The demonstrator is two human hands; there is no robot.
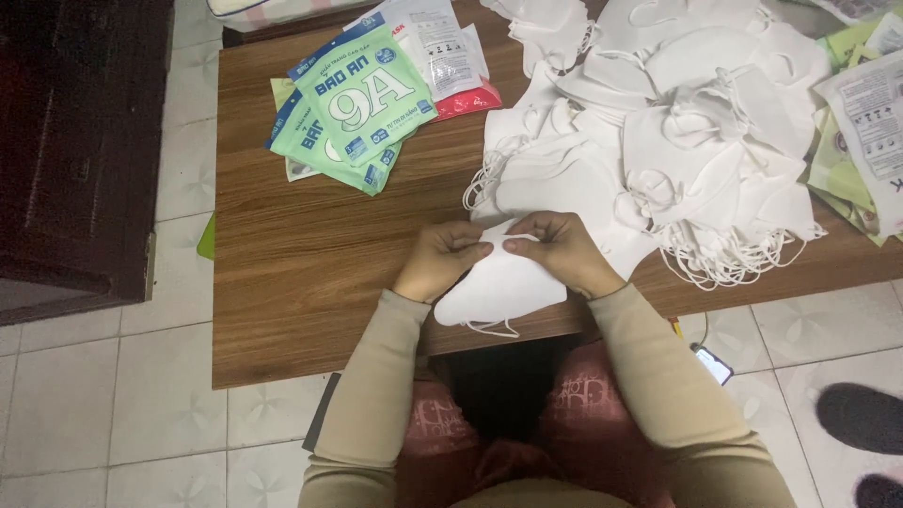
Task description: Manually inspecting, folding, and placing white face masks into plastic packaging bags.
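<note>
The head view is showing both hands, left (440,260) and right (562,250), pinching a white folded mask (499,287) at the bench's (301,282) near edge. It is overhanging that edge and could slip off if the grip loosens. Green rectangular packets (353,103) are lying toward the far left corner, beside the loose mask pile (658,132).

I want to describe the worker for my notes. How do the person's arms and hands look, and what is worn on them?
Both arms wear long, plain beige sleeves of soft knit cloth, close-fitting, ending at the wrists. The left hand and the right hand are bare: no gloves, and no rings, watch or bracelet that I can see. The sleeves carry no markings.
</note>
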